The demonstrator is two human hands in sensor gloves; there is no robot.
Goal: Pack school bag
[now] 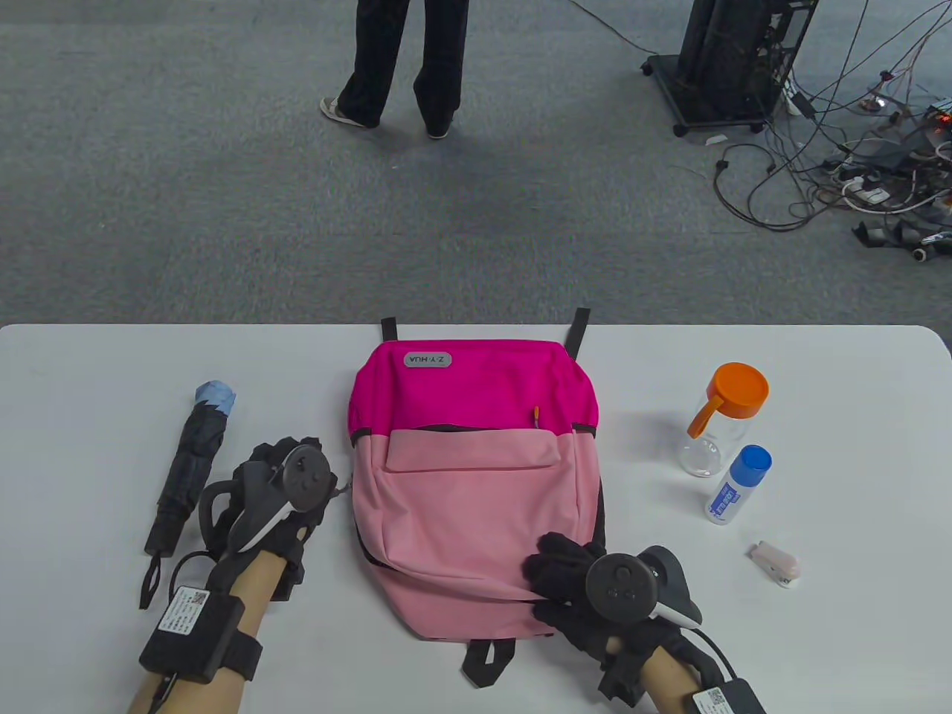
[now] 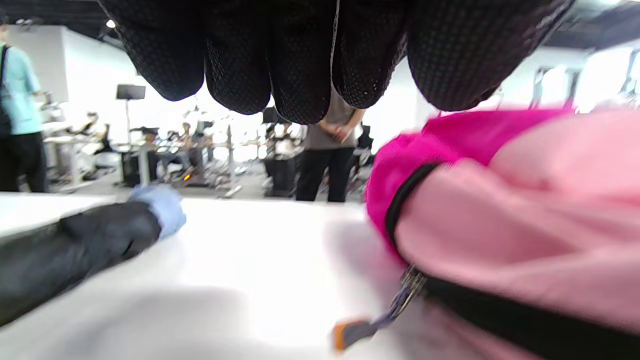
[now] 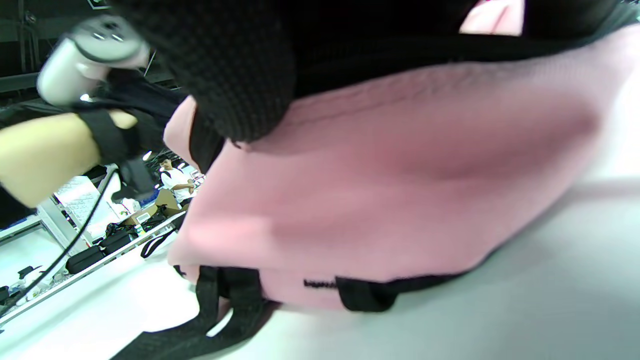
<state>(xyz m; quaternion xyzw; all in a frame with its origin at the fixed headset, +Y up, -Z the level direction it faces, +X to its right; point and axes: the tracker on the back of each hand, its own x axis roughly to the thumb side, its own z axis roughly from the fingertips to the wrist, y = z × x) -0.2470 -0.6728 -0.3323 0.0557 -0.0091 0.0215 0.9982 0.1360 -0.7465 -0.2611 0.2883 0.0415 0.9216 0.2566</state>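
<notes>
backpack [image 1: 476,476] lower centre, long axis up-frame | zipper pull [image 2: 372,325] at its left edge, nearest our left hand [image 1: 286,491], grip unclear | right hand [image 1: 587,584] presses bag's lower-right corner

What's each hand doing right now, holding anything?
Left hand: at the backpack's left side by the zipper pull; grip cannot be told.
Right hand: rests on the backpack's near right corner, holding nothing.
</notes>
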